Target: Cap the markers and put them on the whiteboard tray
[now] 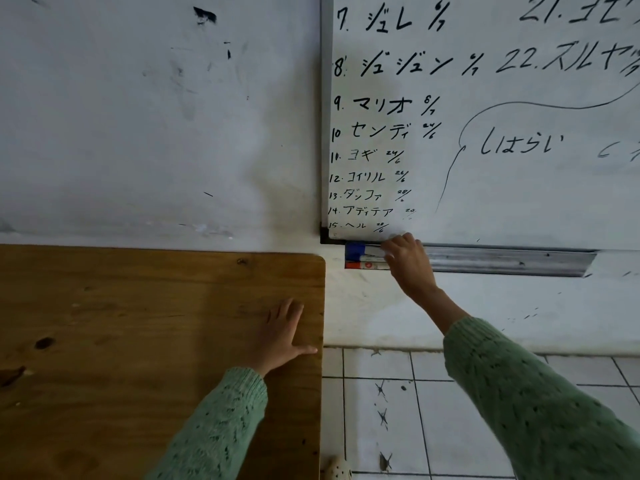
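Observation:
A blue-capped marker (360, 251) lies at the left end of the metal whiteboard tray (502, 261). In front of it lies a red-capped marker (363, 265), also capped. My right hand (408, 261) reaches up to the tray, its fingers closed around the white barrel of the blue-capped marker and hiding the barrel's right part. My left hand (282, 336) rests flat on the wooden table (138, 341) near its right edge, fingers spread and holding nothing.
The whiteboard (485, 133) covered in black writing hangs above the tray. A marked white wall fills the left. White floor tiles (398, 410) lie below, between the table's right edge and my right arm.

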